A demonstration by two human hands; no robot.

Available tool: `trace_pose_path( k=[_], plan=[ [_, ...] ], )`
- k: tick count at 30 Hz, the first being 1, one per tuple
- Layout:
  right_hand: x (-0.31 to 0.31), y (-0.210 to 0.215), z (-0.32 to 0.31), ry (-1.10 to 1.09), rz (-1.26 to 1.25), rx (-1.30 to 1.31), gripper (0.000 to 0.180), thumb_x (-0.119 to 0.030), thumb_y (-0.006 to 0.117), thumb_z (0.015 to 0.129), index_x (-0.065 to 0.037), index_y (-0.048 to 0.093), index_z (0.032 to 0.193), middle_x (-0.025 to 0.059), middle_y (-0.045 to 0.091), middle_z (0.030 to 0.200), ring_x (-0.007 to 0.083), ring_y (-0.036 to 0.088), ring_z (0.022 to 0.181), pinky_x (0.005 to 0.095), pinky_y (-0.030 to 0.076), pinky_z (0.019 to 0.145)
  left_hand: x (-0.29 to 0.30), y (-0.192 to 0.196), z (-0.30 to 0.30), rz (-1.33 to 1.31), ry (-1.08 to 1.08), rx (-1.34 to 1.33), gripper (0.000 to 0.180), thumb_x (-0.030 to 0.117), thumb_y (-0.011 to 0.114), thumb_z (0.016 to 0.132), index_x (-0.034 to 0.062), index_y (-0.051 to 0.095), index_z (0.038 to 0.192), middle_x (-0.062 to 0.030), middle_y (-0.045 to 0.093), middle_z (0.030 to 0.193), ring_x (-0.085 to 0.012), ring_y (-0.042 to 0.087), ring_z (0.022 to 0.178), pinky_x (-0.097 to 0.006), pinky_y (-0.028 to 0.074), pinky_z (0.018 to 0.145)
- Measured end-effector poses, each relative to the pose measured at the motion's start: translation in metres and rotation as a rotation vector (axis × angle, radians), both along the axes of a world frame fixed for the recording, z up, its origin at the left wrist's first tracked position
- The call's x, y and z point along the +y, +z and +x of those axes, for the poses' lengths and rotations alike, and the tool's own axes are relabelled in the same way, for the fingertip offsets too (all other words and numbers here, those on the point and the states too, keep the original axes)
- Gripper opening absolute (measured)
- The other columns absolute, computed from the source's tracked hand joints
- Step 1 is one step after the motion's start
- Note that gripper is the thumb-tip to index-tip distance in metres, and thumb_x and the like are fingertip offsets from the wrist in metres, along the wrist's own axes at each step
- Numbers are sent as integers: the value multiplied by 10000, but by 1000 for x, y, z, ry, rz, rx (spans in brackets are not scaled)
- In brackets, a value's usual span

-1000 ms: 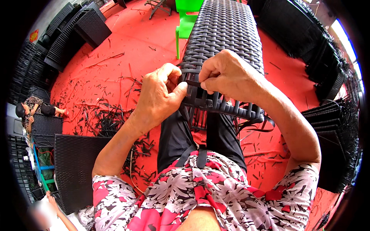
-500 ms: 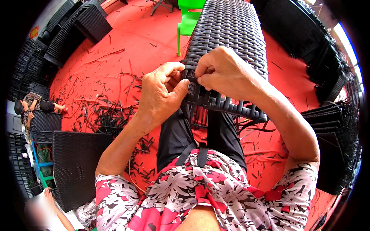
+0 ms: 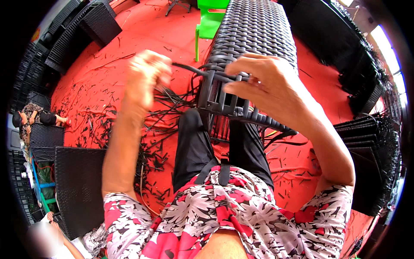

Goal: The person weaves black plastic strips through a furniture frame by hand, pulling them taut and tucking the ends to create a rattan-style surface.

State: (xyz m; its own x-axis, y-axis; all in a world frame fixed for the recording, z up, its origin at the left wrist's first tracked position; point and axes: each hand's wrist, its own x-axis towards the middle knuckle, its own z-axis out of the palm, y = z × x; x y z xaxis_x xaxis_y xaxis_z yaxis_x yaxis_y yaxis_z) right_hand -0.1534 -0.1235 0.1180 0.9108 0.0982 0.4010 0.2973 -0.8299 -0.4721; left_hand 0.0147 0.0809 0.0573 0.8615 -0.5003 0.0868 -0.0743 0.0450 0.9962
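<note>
A: Where's the panel right now?

B: The woven panel (image 3: 254,39) rests across my knees, its near edge over my lap and its far end reaching toward the green chair (image 3: 210,23). I'd say it lies that way so the unfinished edge is close to my hands.

A: What are the hands doing?

B: My left hand (image 3: 146,75) is closed in a fist around a dark strand (image 3: 189,69), up and out to the left of the panel. The strand runs taut from the fist to the panel's edge, so I judge it's held to keep tension. It's blurred, so I can't tell the exact finger grip.

A: And the right?

B: My right hand (image 3: 263,82) lies on the panel's near edge, fingers curled over the weave where the strand enters, likely steadying that spot.

A: Anything around?

B: Cut offcuts (image 3: 99,116) litter the red floor (image 3: 142,30); flat dark panels (image 3: 79,181) lie at my left.
</note>
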Motion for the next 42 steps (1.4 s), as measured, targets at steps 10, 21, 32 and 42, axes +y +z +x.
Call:
trace_pose_path(
  k=[10,21,32,42],
  plan=[
    [-71,-25,-118,-469,343,205,214,-184,666,861,23,646,911,35,642,799,87,570,748,247,460,713,177,-16,169,965,1369,-1240,269,212,678,830,-16,647,971,-144,664,892,-217,643,828,-339,514,747],
    [-75,-39,-130,-448,541,314,149,-111,683,840,26,648,890,-9,563,715,63,495,653,234,413,589,-9,-20,-37,209,-148,-830,91,73,638,868,-10,620,903,-65,630,842,-131,590,765,-265,473,716],
    [-105,-56,-137,-633,-341,104,124,-105,625,819,-24,634,913,159,642,830,344,618,756,414,478,666,28,7,12,296,-296,-628,97,-12,642,794,10,560,747,-21,551,834,-99,529,784,-258,438,754],
    [-158,-78,-155,-815,-551,-83,207,-202,605,863,-42,640,989,112,674,879,294,631,847,376,476,755,222,-29,182,581,205,-560,160,121,616,884,48,568,750,58,500,692,-38,446,649,-207,369,597]
  ],
)
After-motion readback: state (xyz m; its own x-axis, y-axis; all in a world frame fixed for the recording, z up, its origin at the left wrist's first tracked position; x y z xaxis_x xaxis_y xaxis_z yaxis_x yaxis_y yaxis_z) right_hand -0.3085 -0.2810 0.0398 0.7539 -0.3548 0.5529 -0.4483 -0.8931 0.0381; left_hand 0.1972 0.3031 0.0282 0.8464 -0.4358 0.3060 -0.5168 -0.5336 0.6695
